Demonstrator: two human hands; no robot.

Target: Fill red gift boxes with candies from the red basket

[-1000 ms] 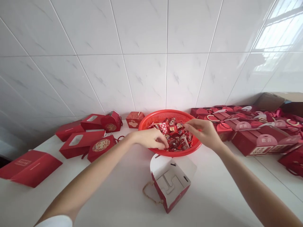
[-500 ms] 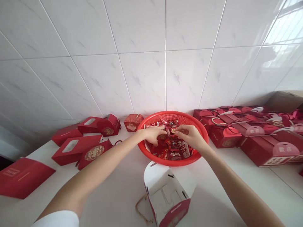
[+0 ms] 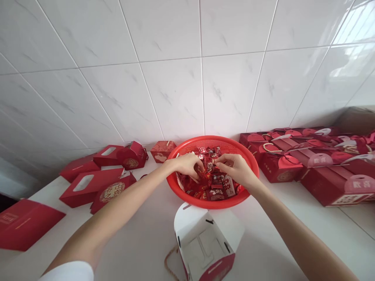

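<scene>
A red perforated plastic basket (image 3: 211,204) holds many red-wrapped candies (image 3: 217,180). My left hand (image 3: 190,165) reaches into its left half, fingers bent down among the candies; whatever they grip is hidden. Over the right half, my right hand (image 3: 233,166) has thumb and forefinger pinched together at the candies, and what lies between them is too small to name. In front of the basket stands an open box (image 3: 203,248), white inside and dark red outside, with a rope handle at its left. Its inside shows no candies.
Several red boxes (image 3: 88,185) lie on the white table (image 3: 140,242) at the left. A small red box (image 3: 163,150) stands behind the basket's left side. Rows of closed red gift boxes (image 3: 334,183) fill the right, before a tiled wall (image 3: 172,93).
My left hand has shifted slightly left, and its fingers have curled down into the candies. My right hand stays nearly in place. The view has tilted a little.
</scene>
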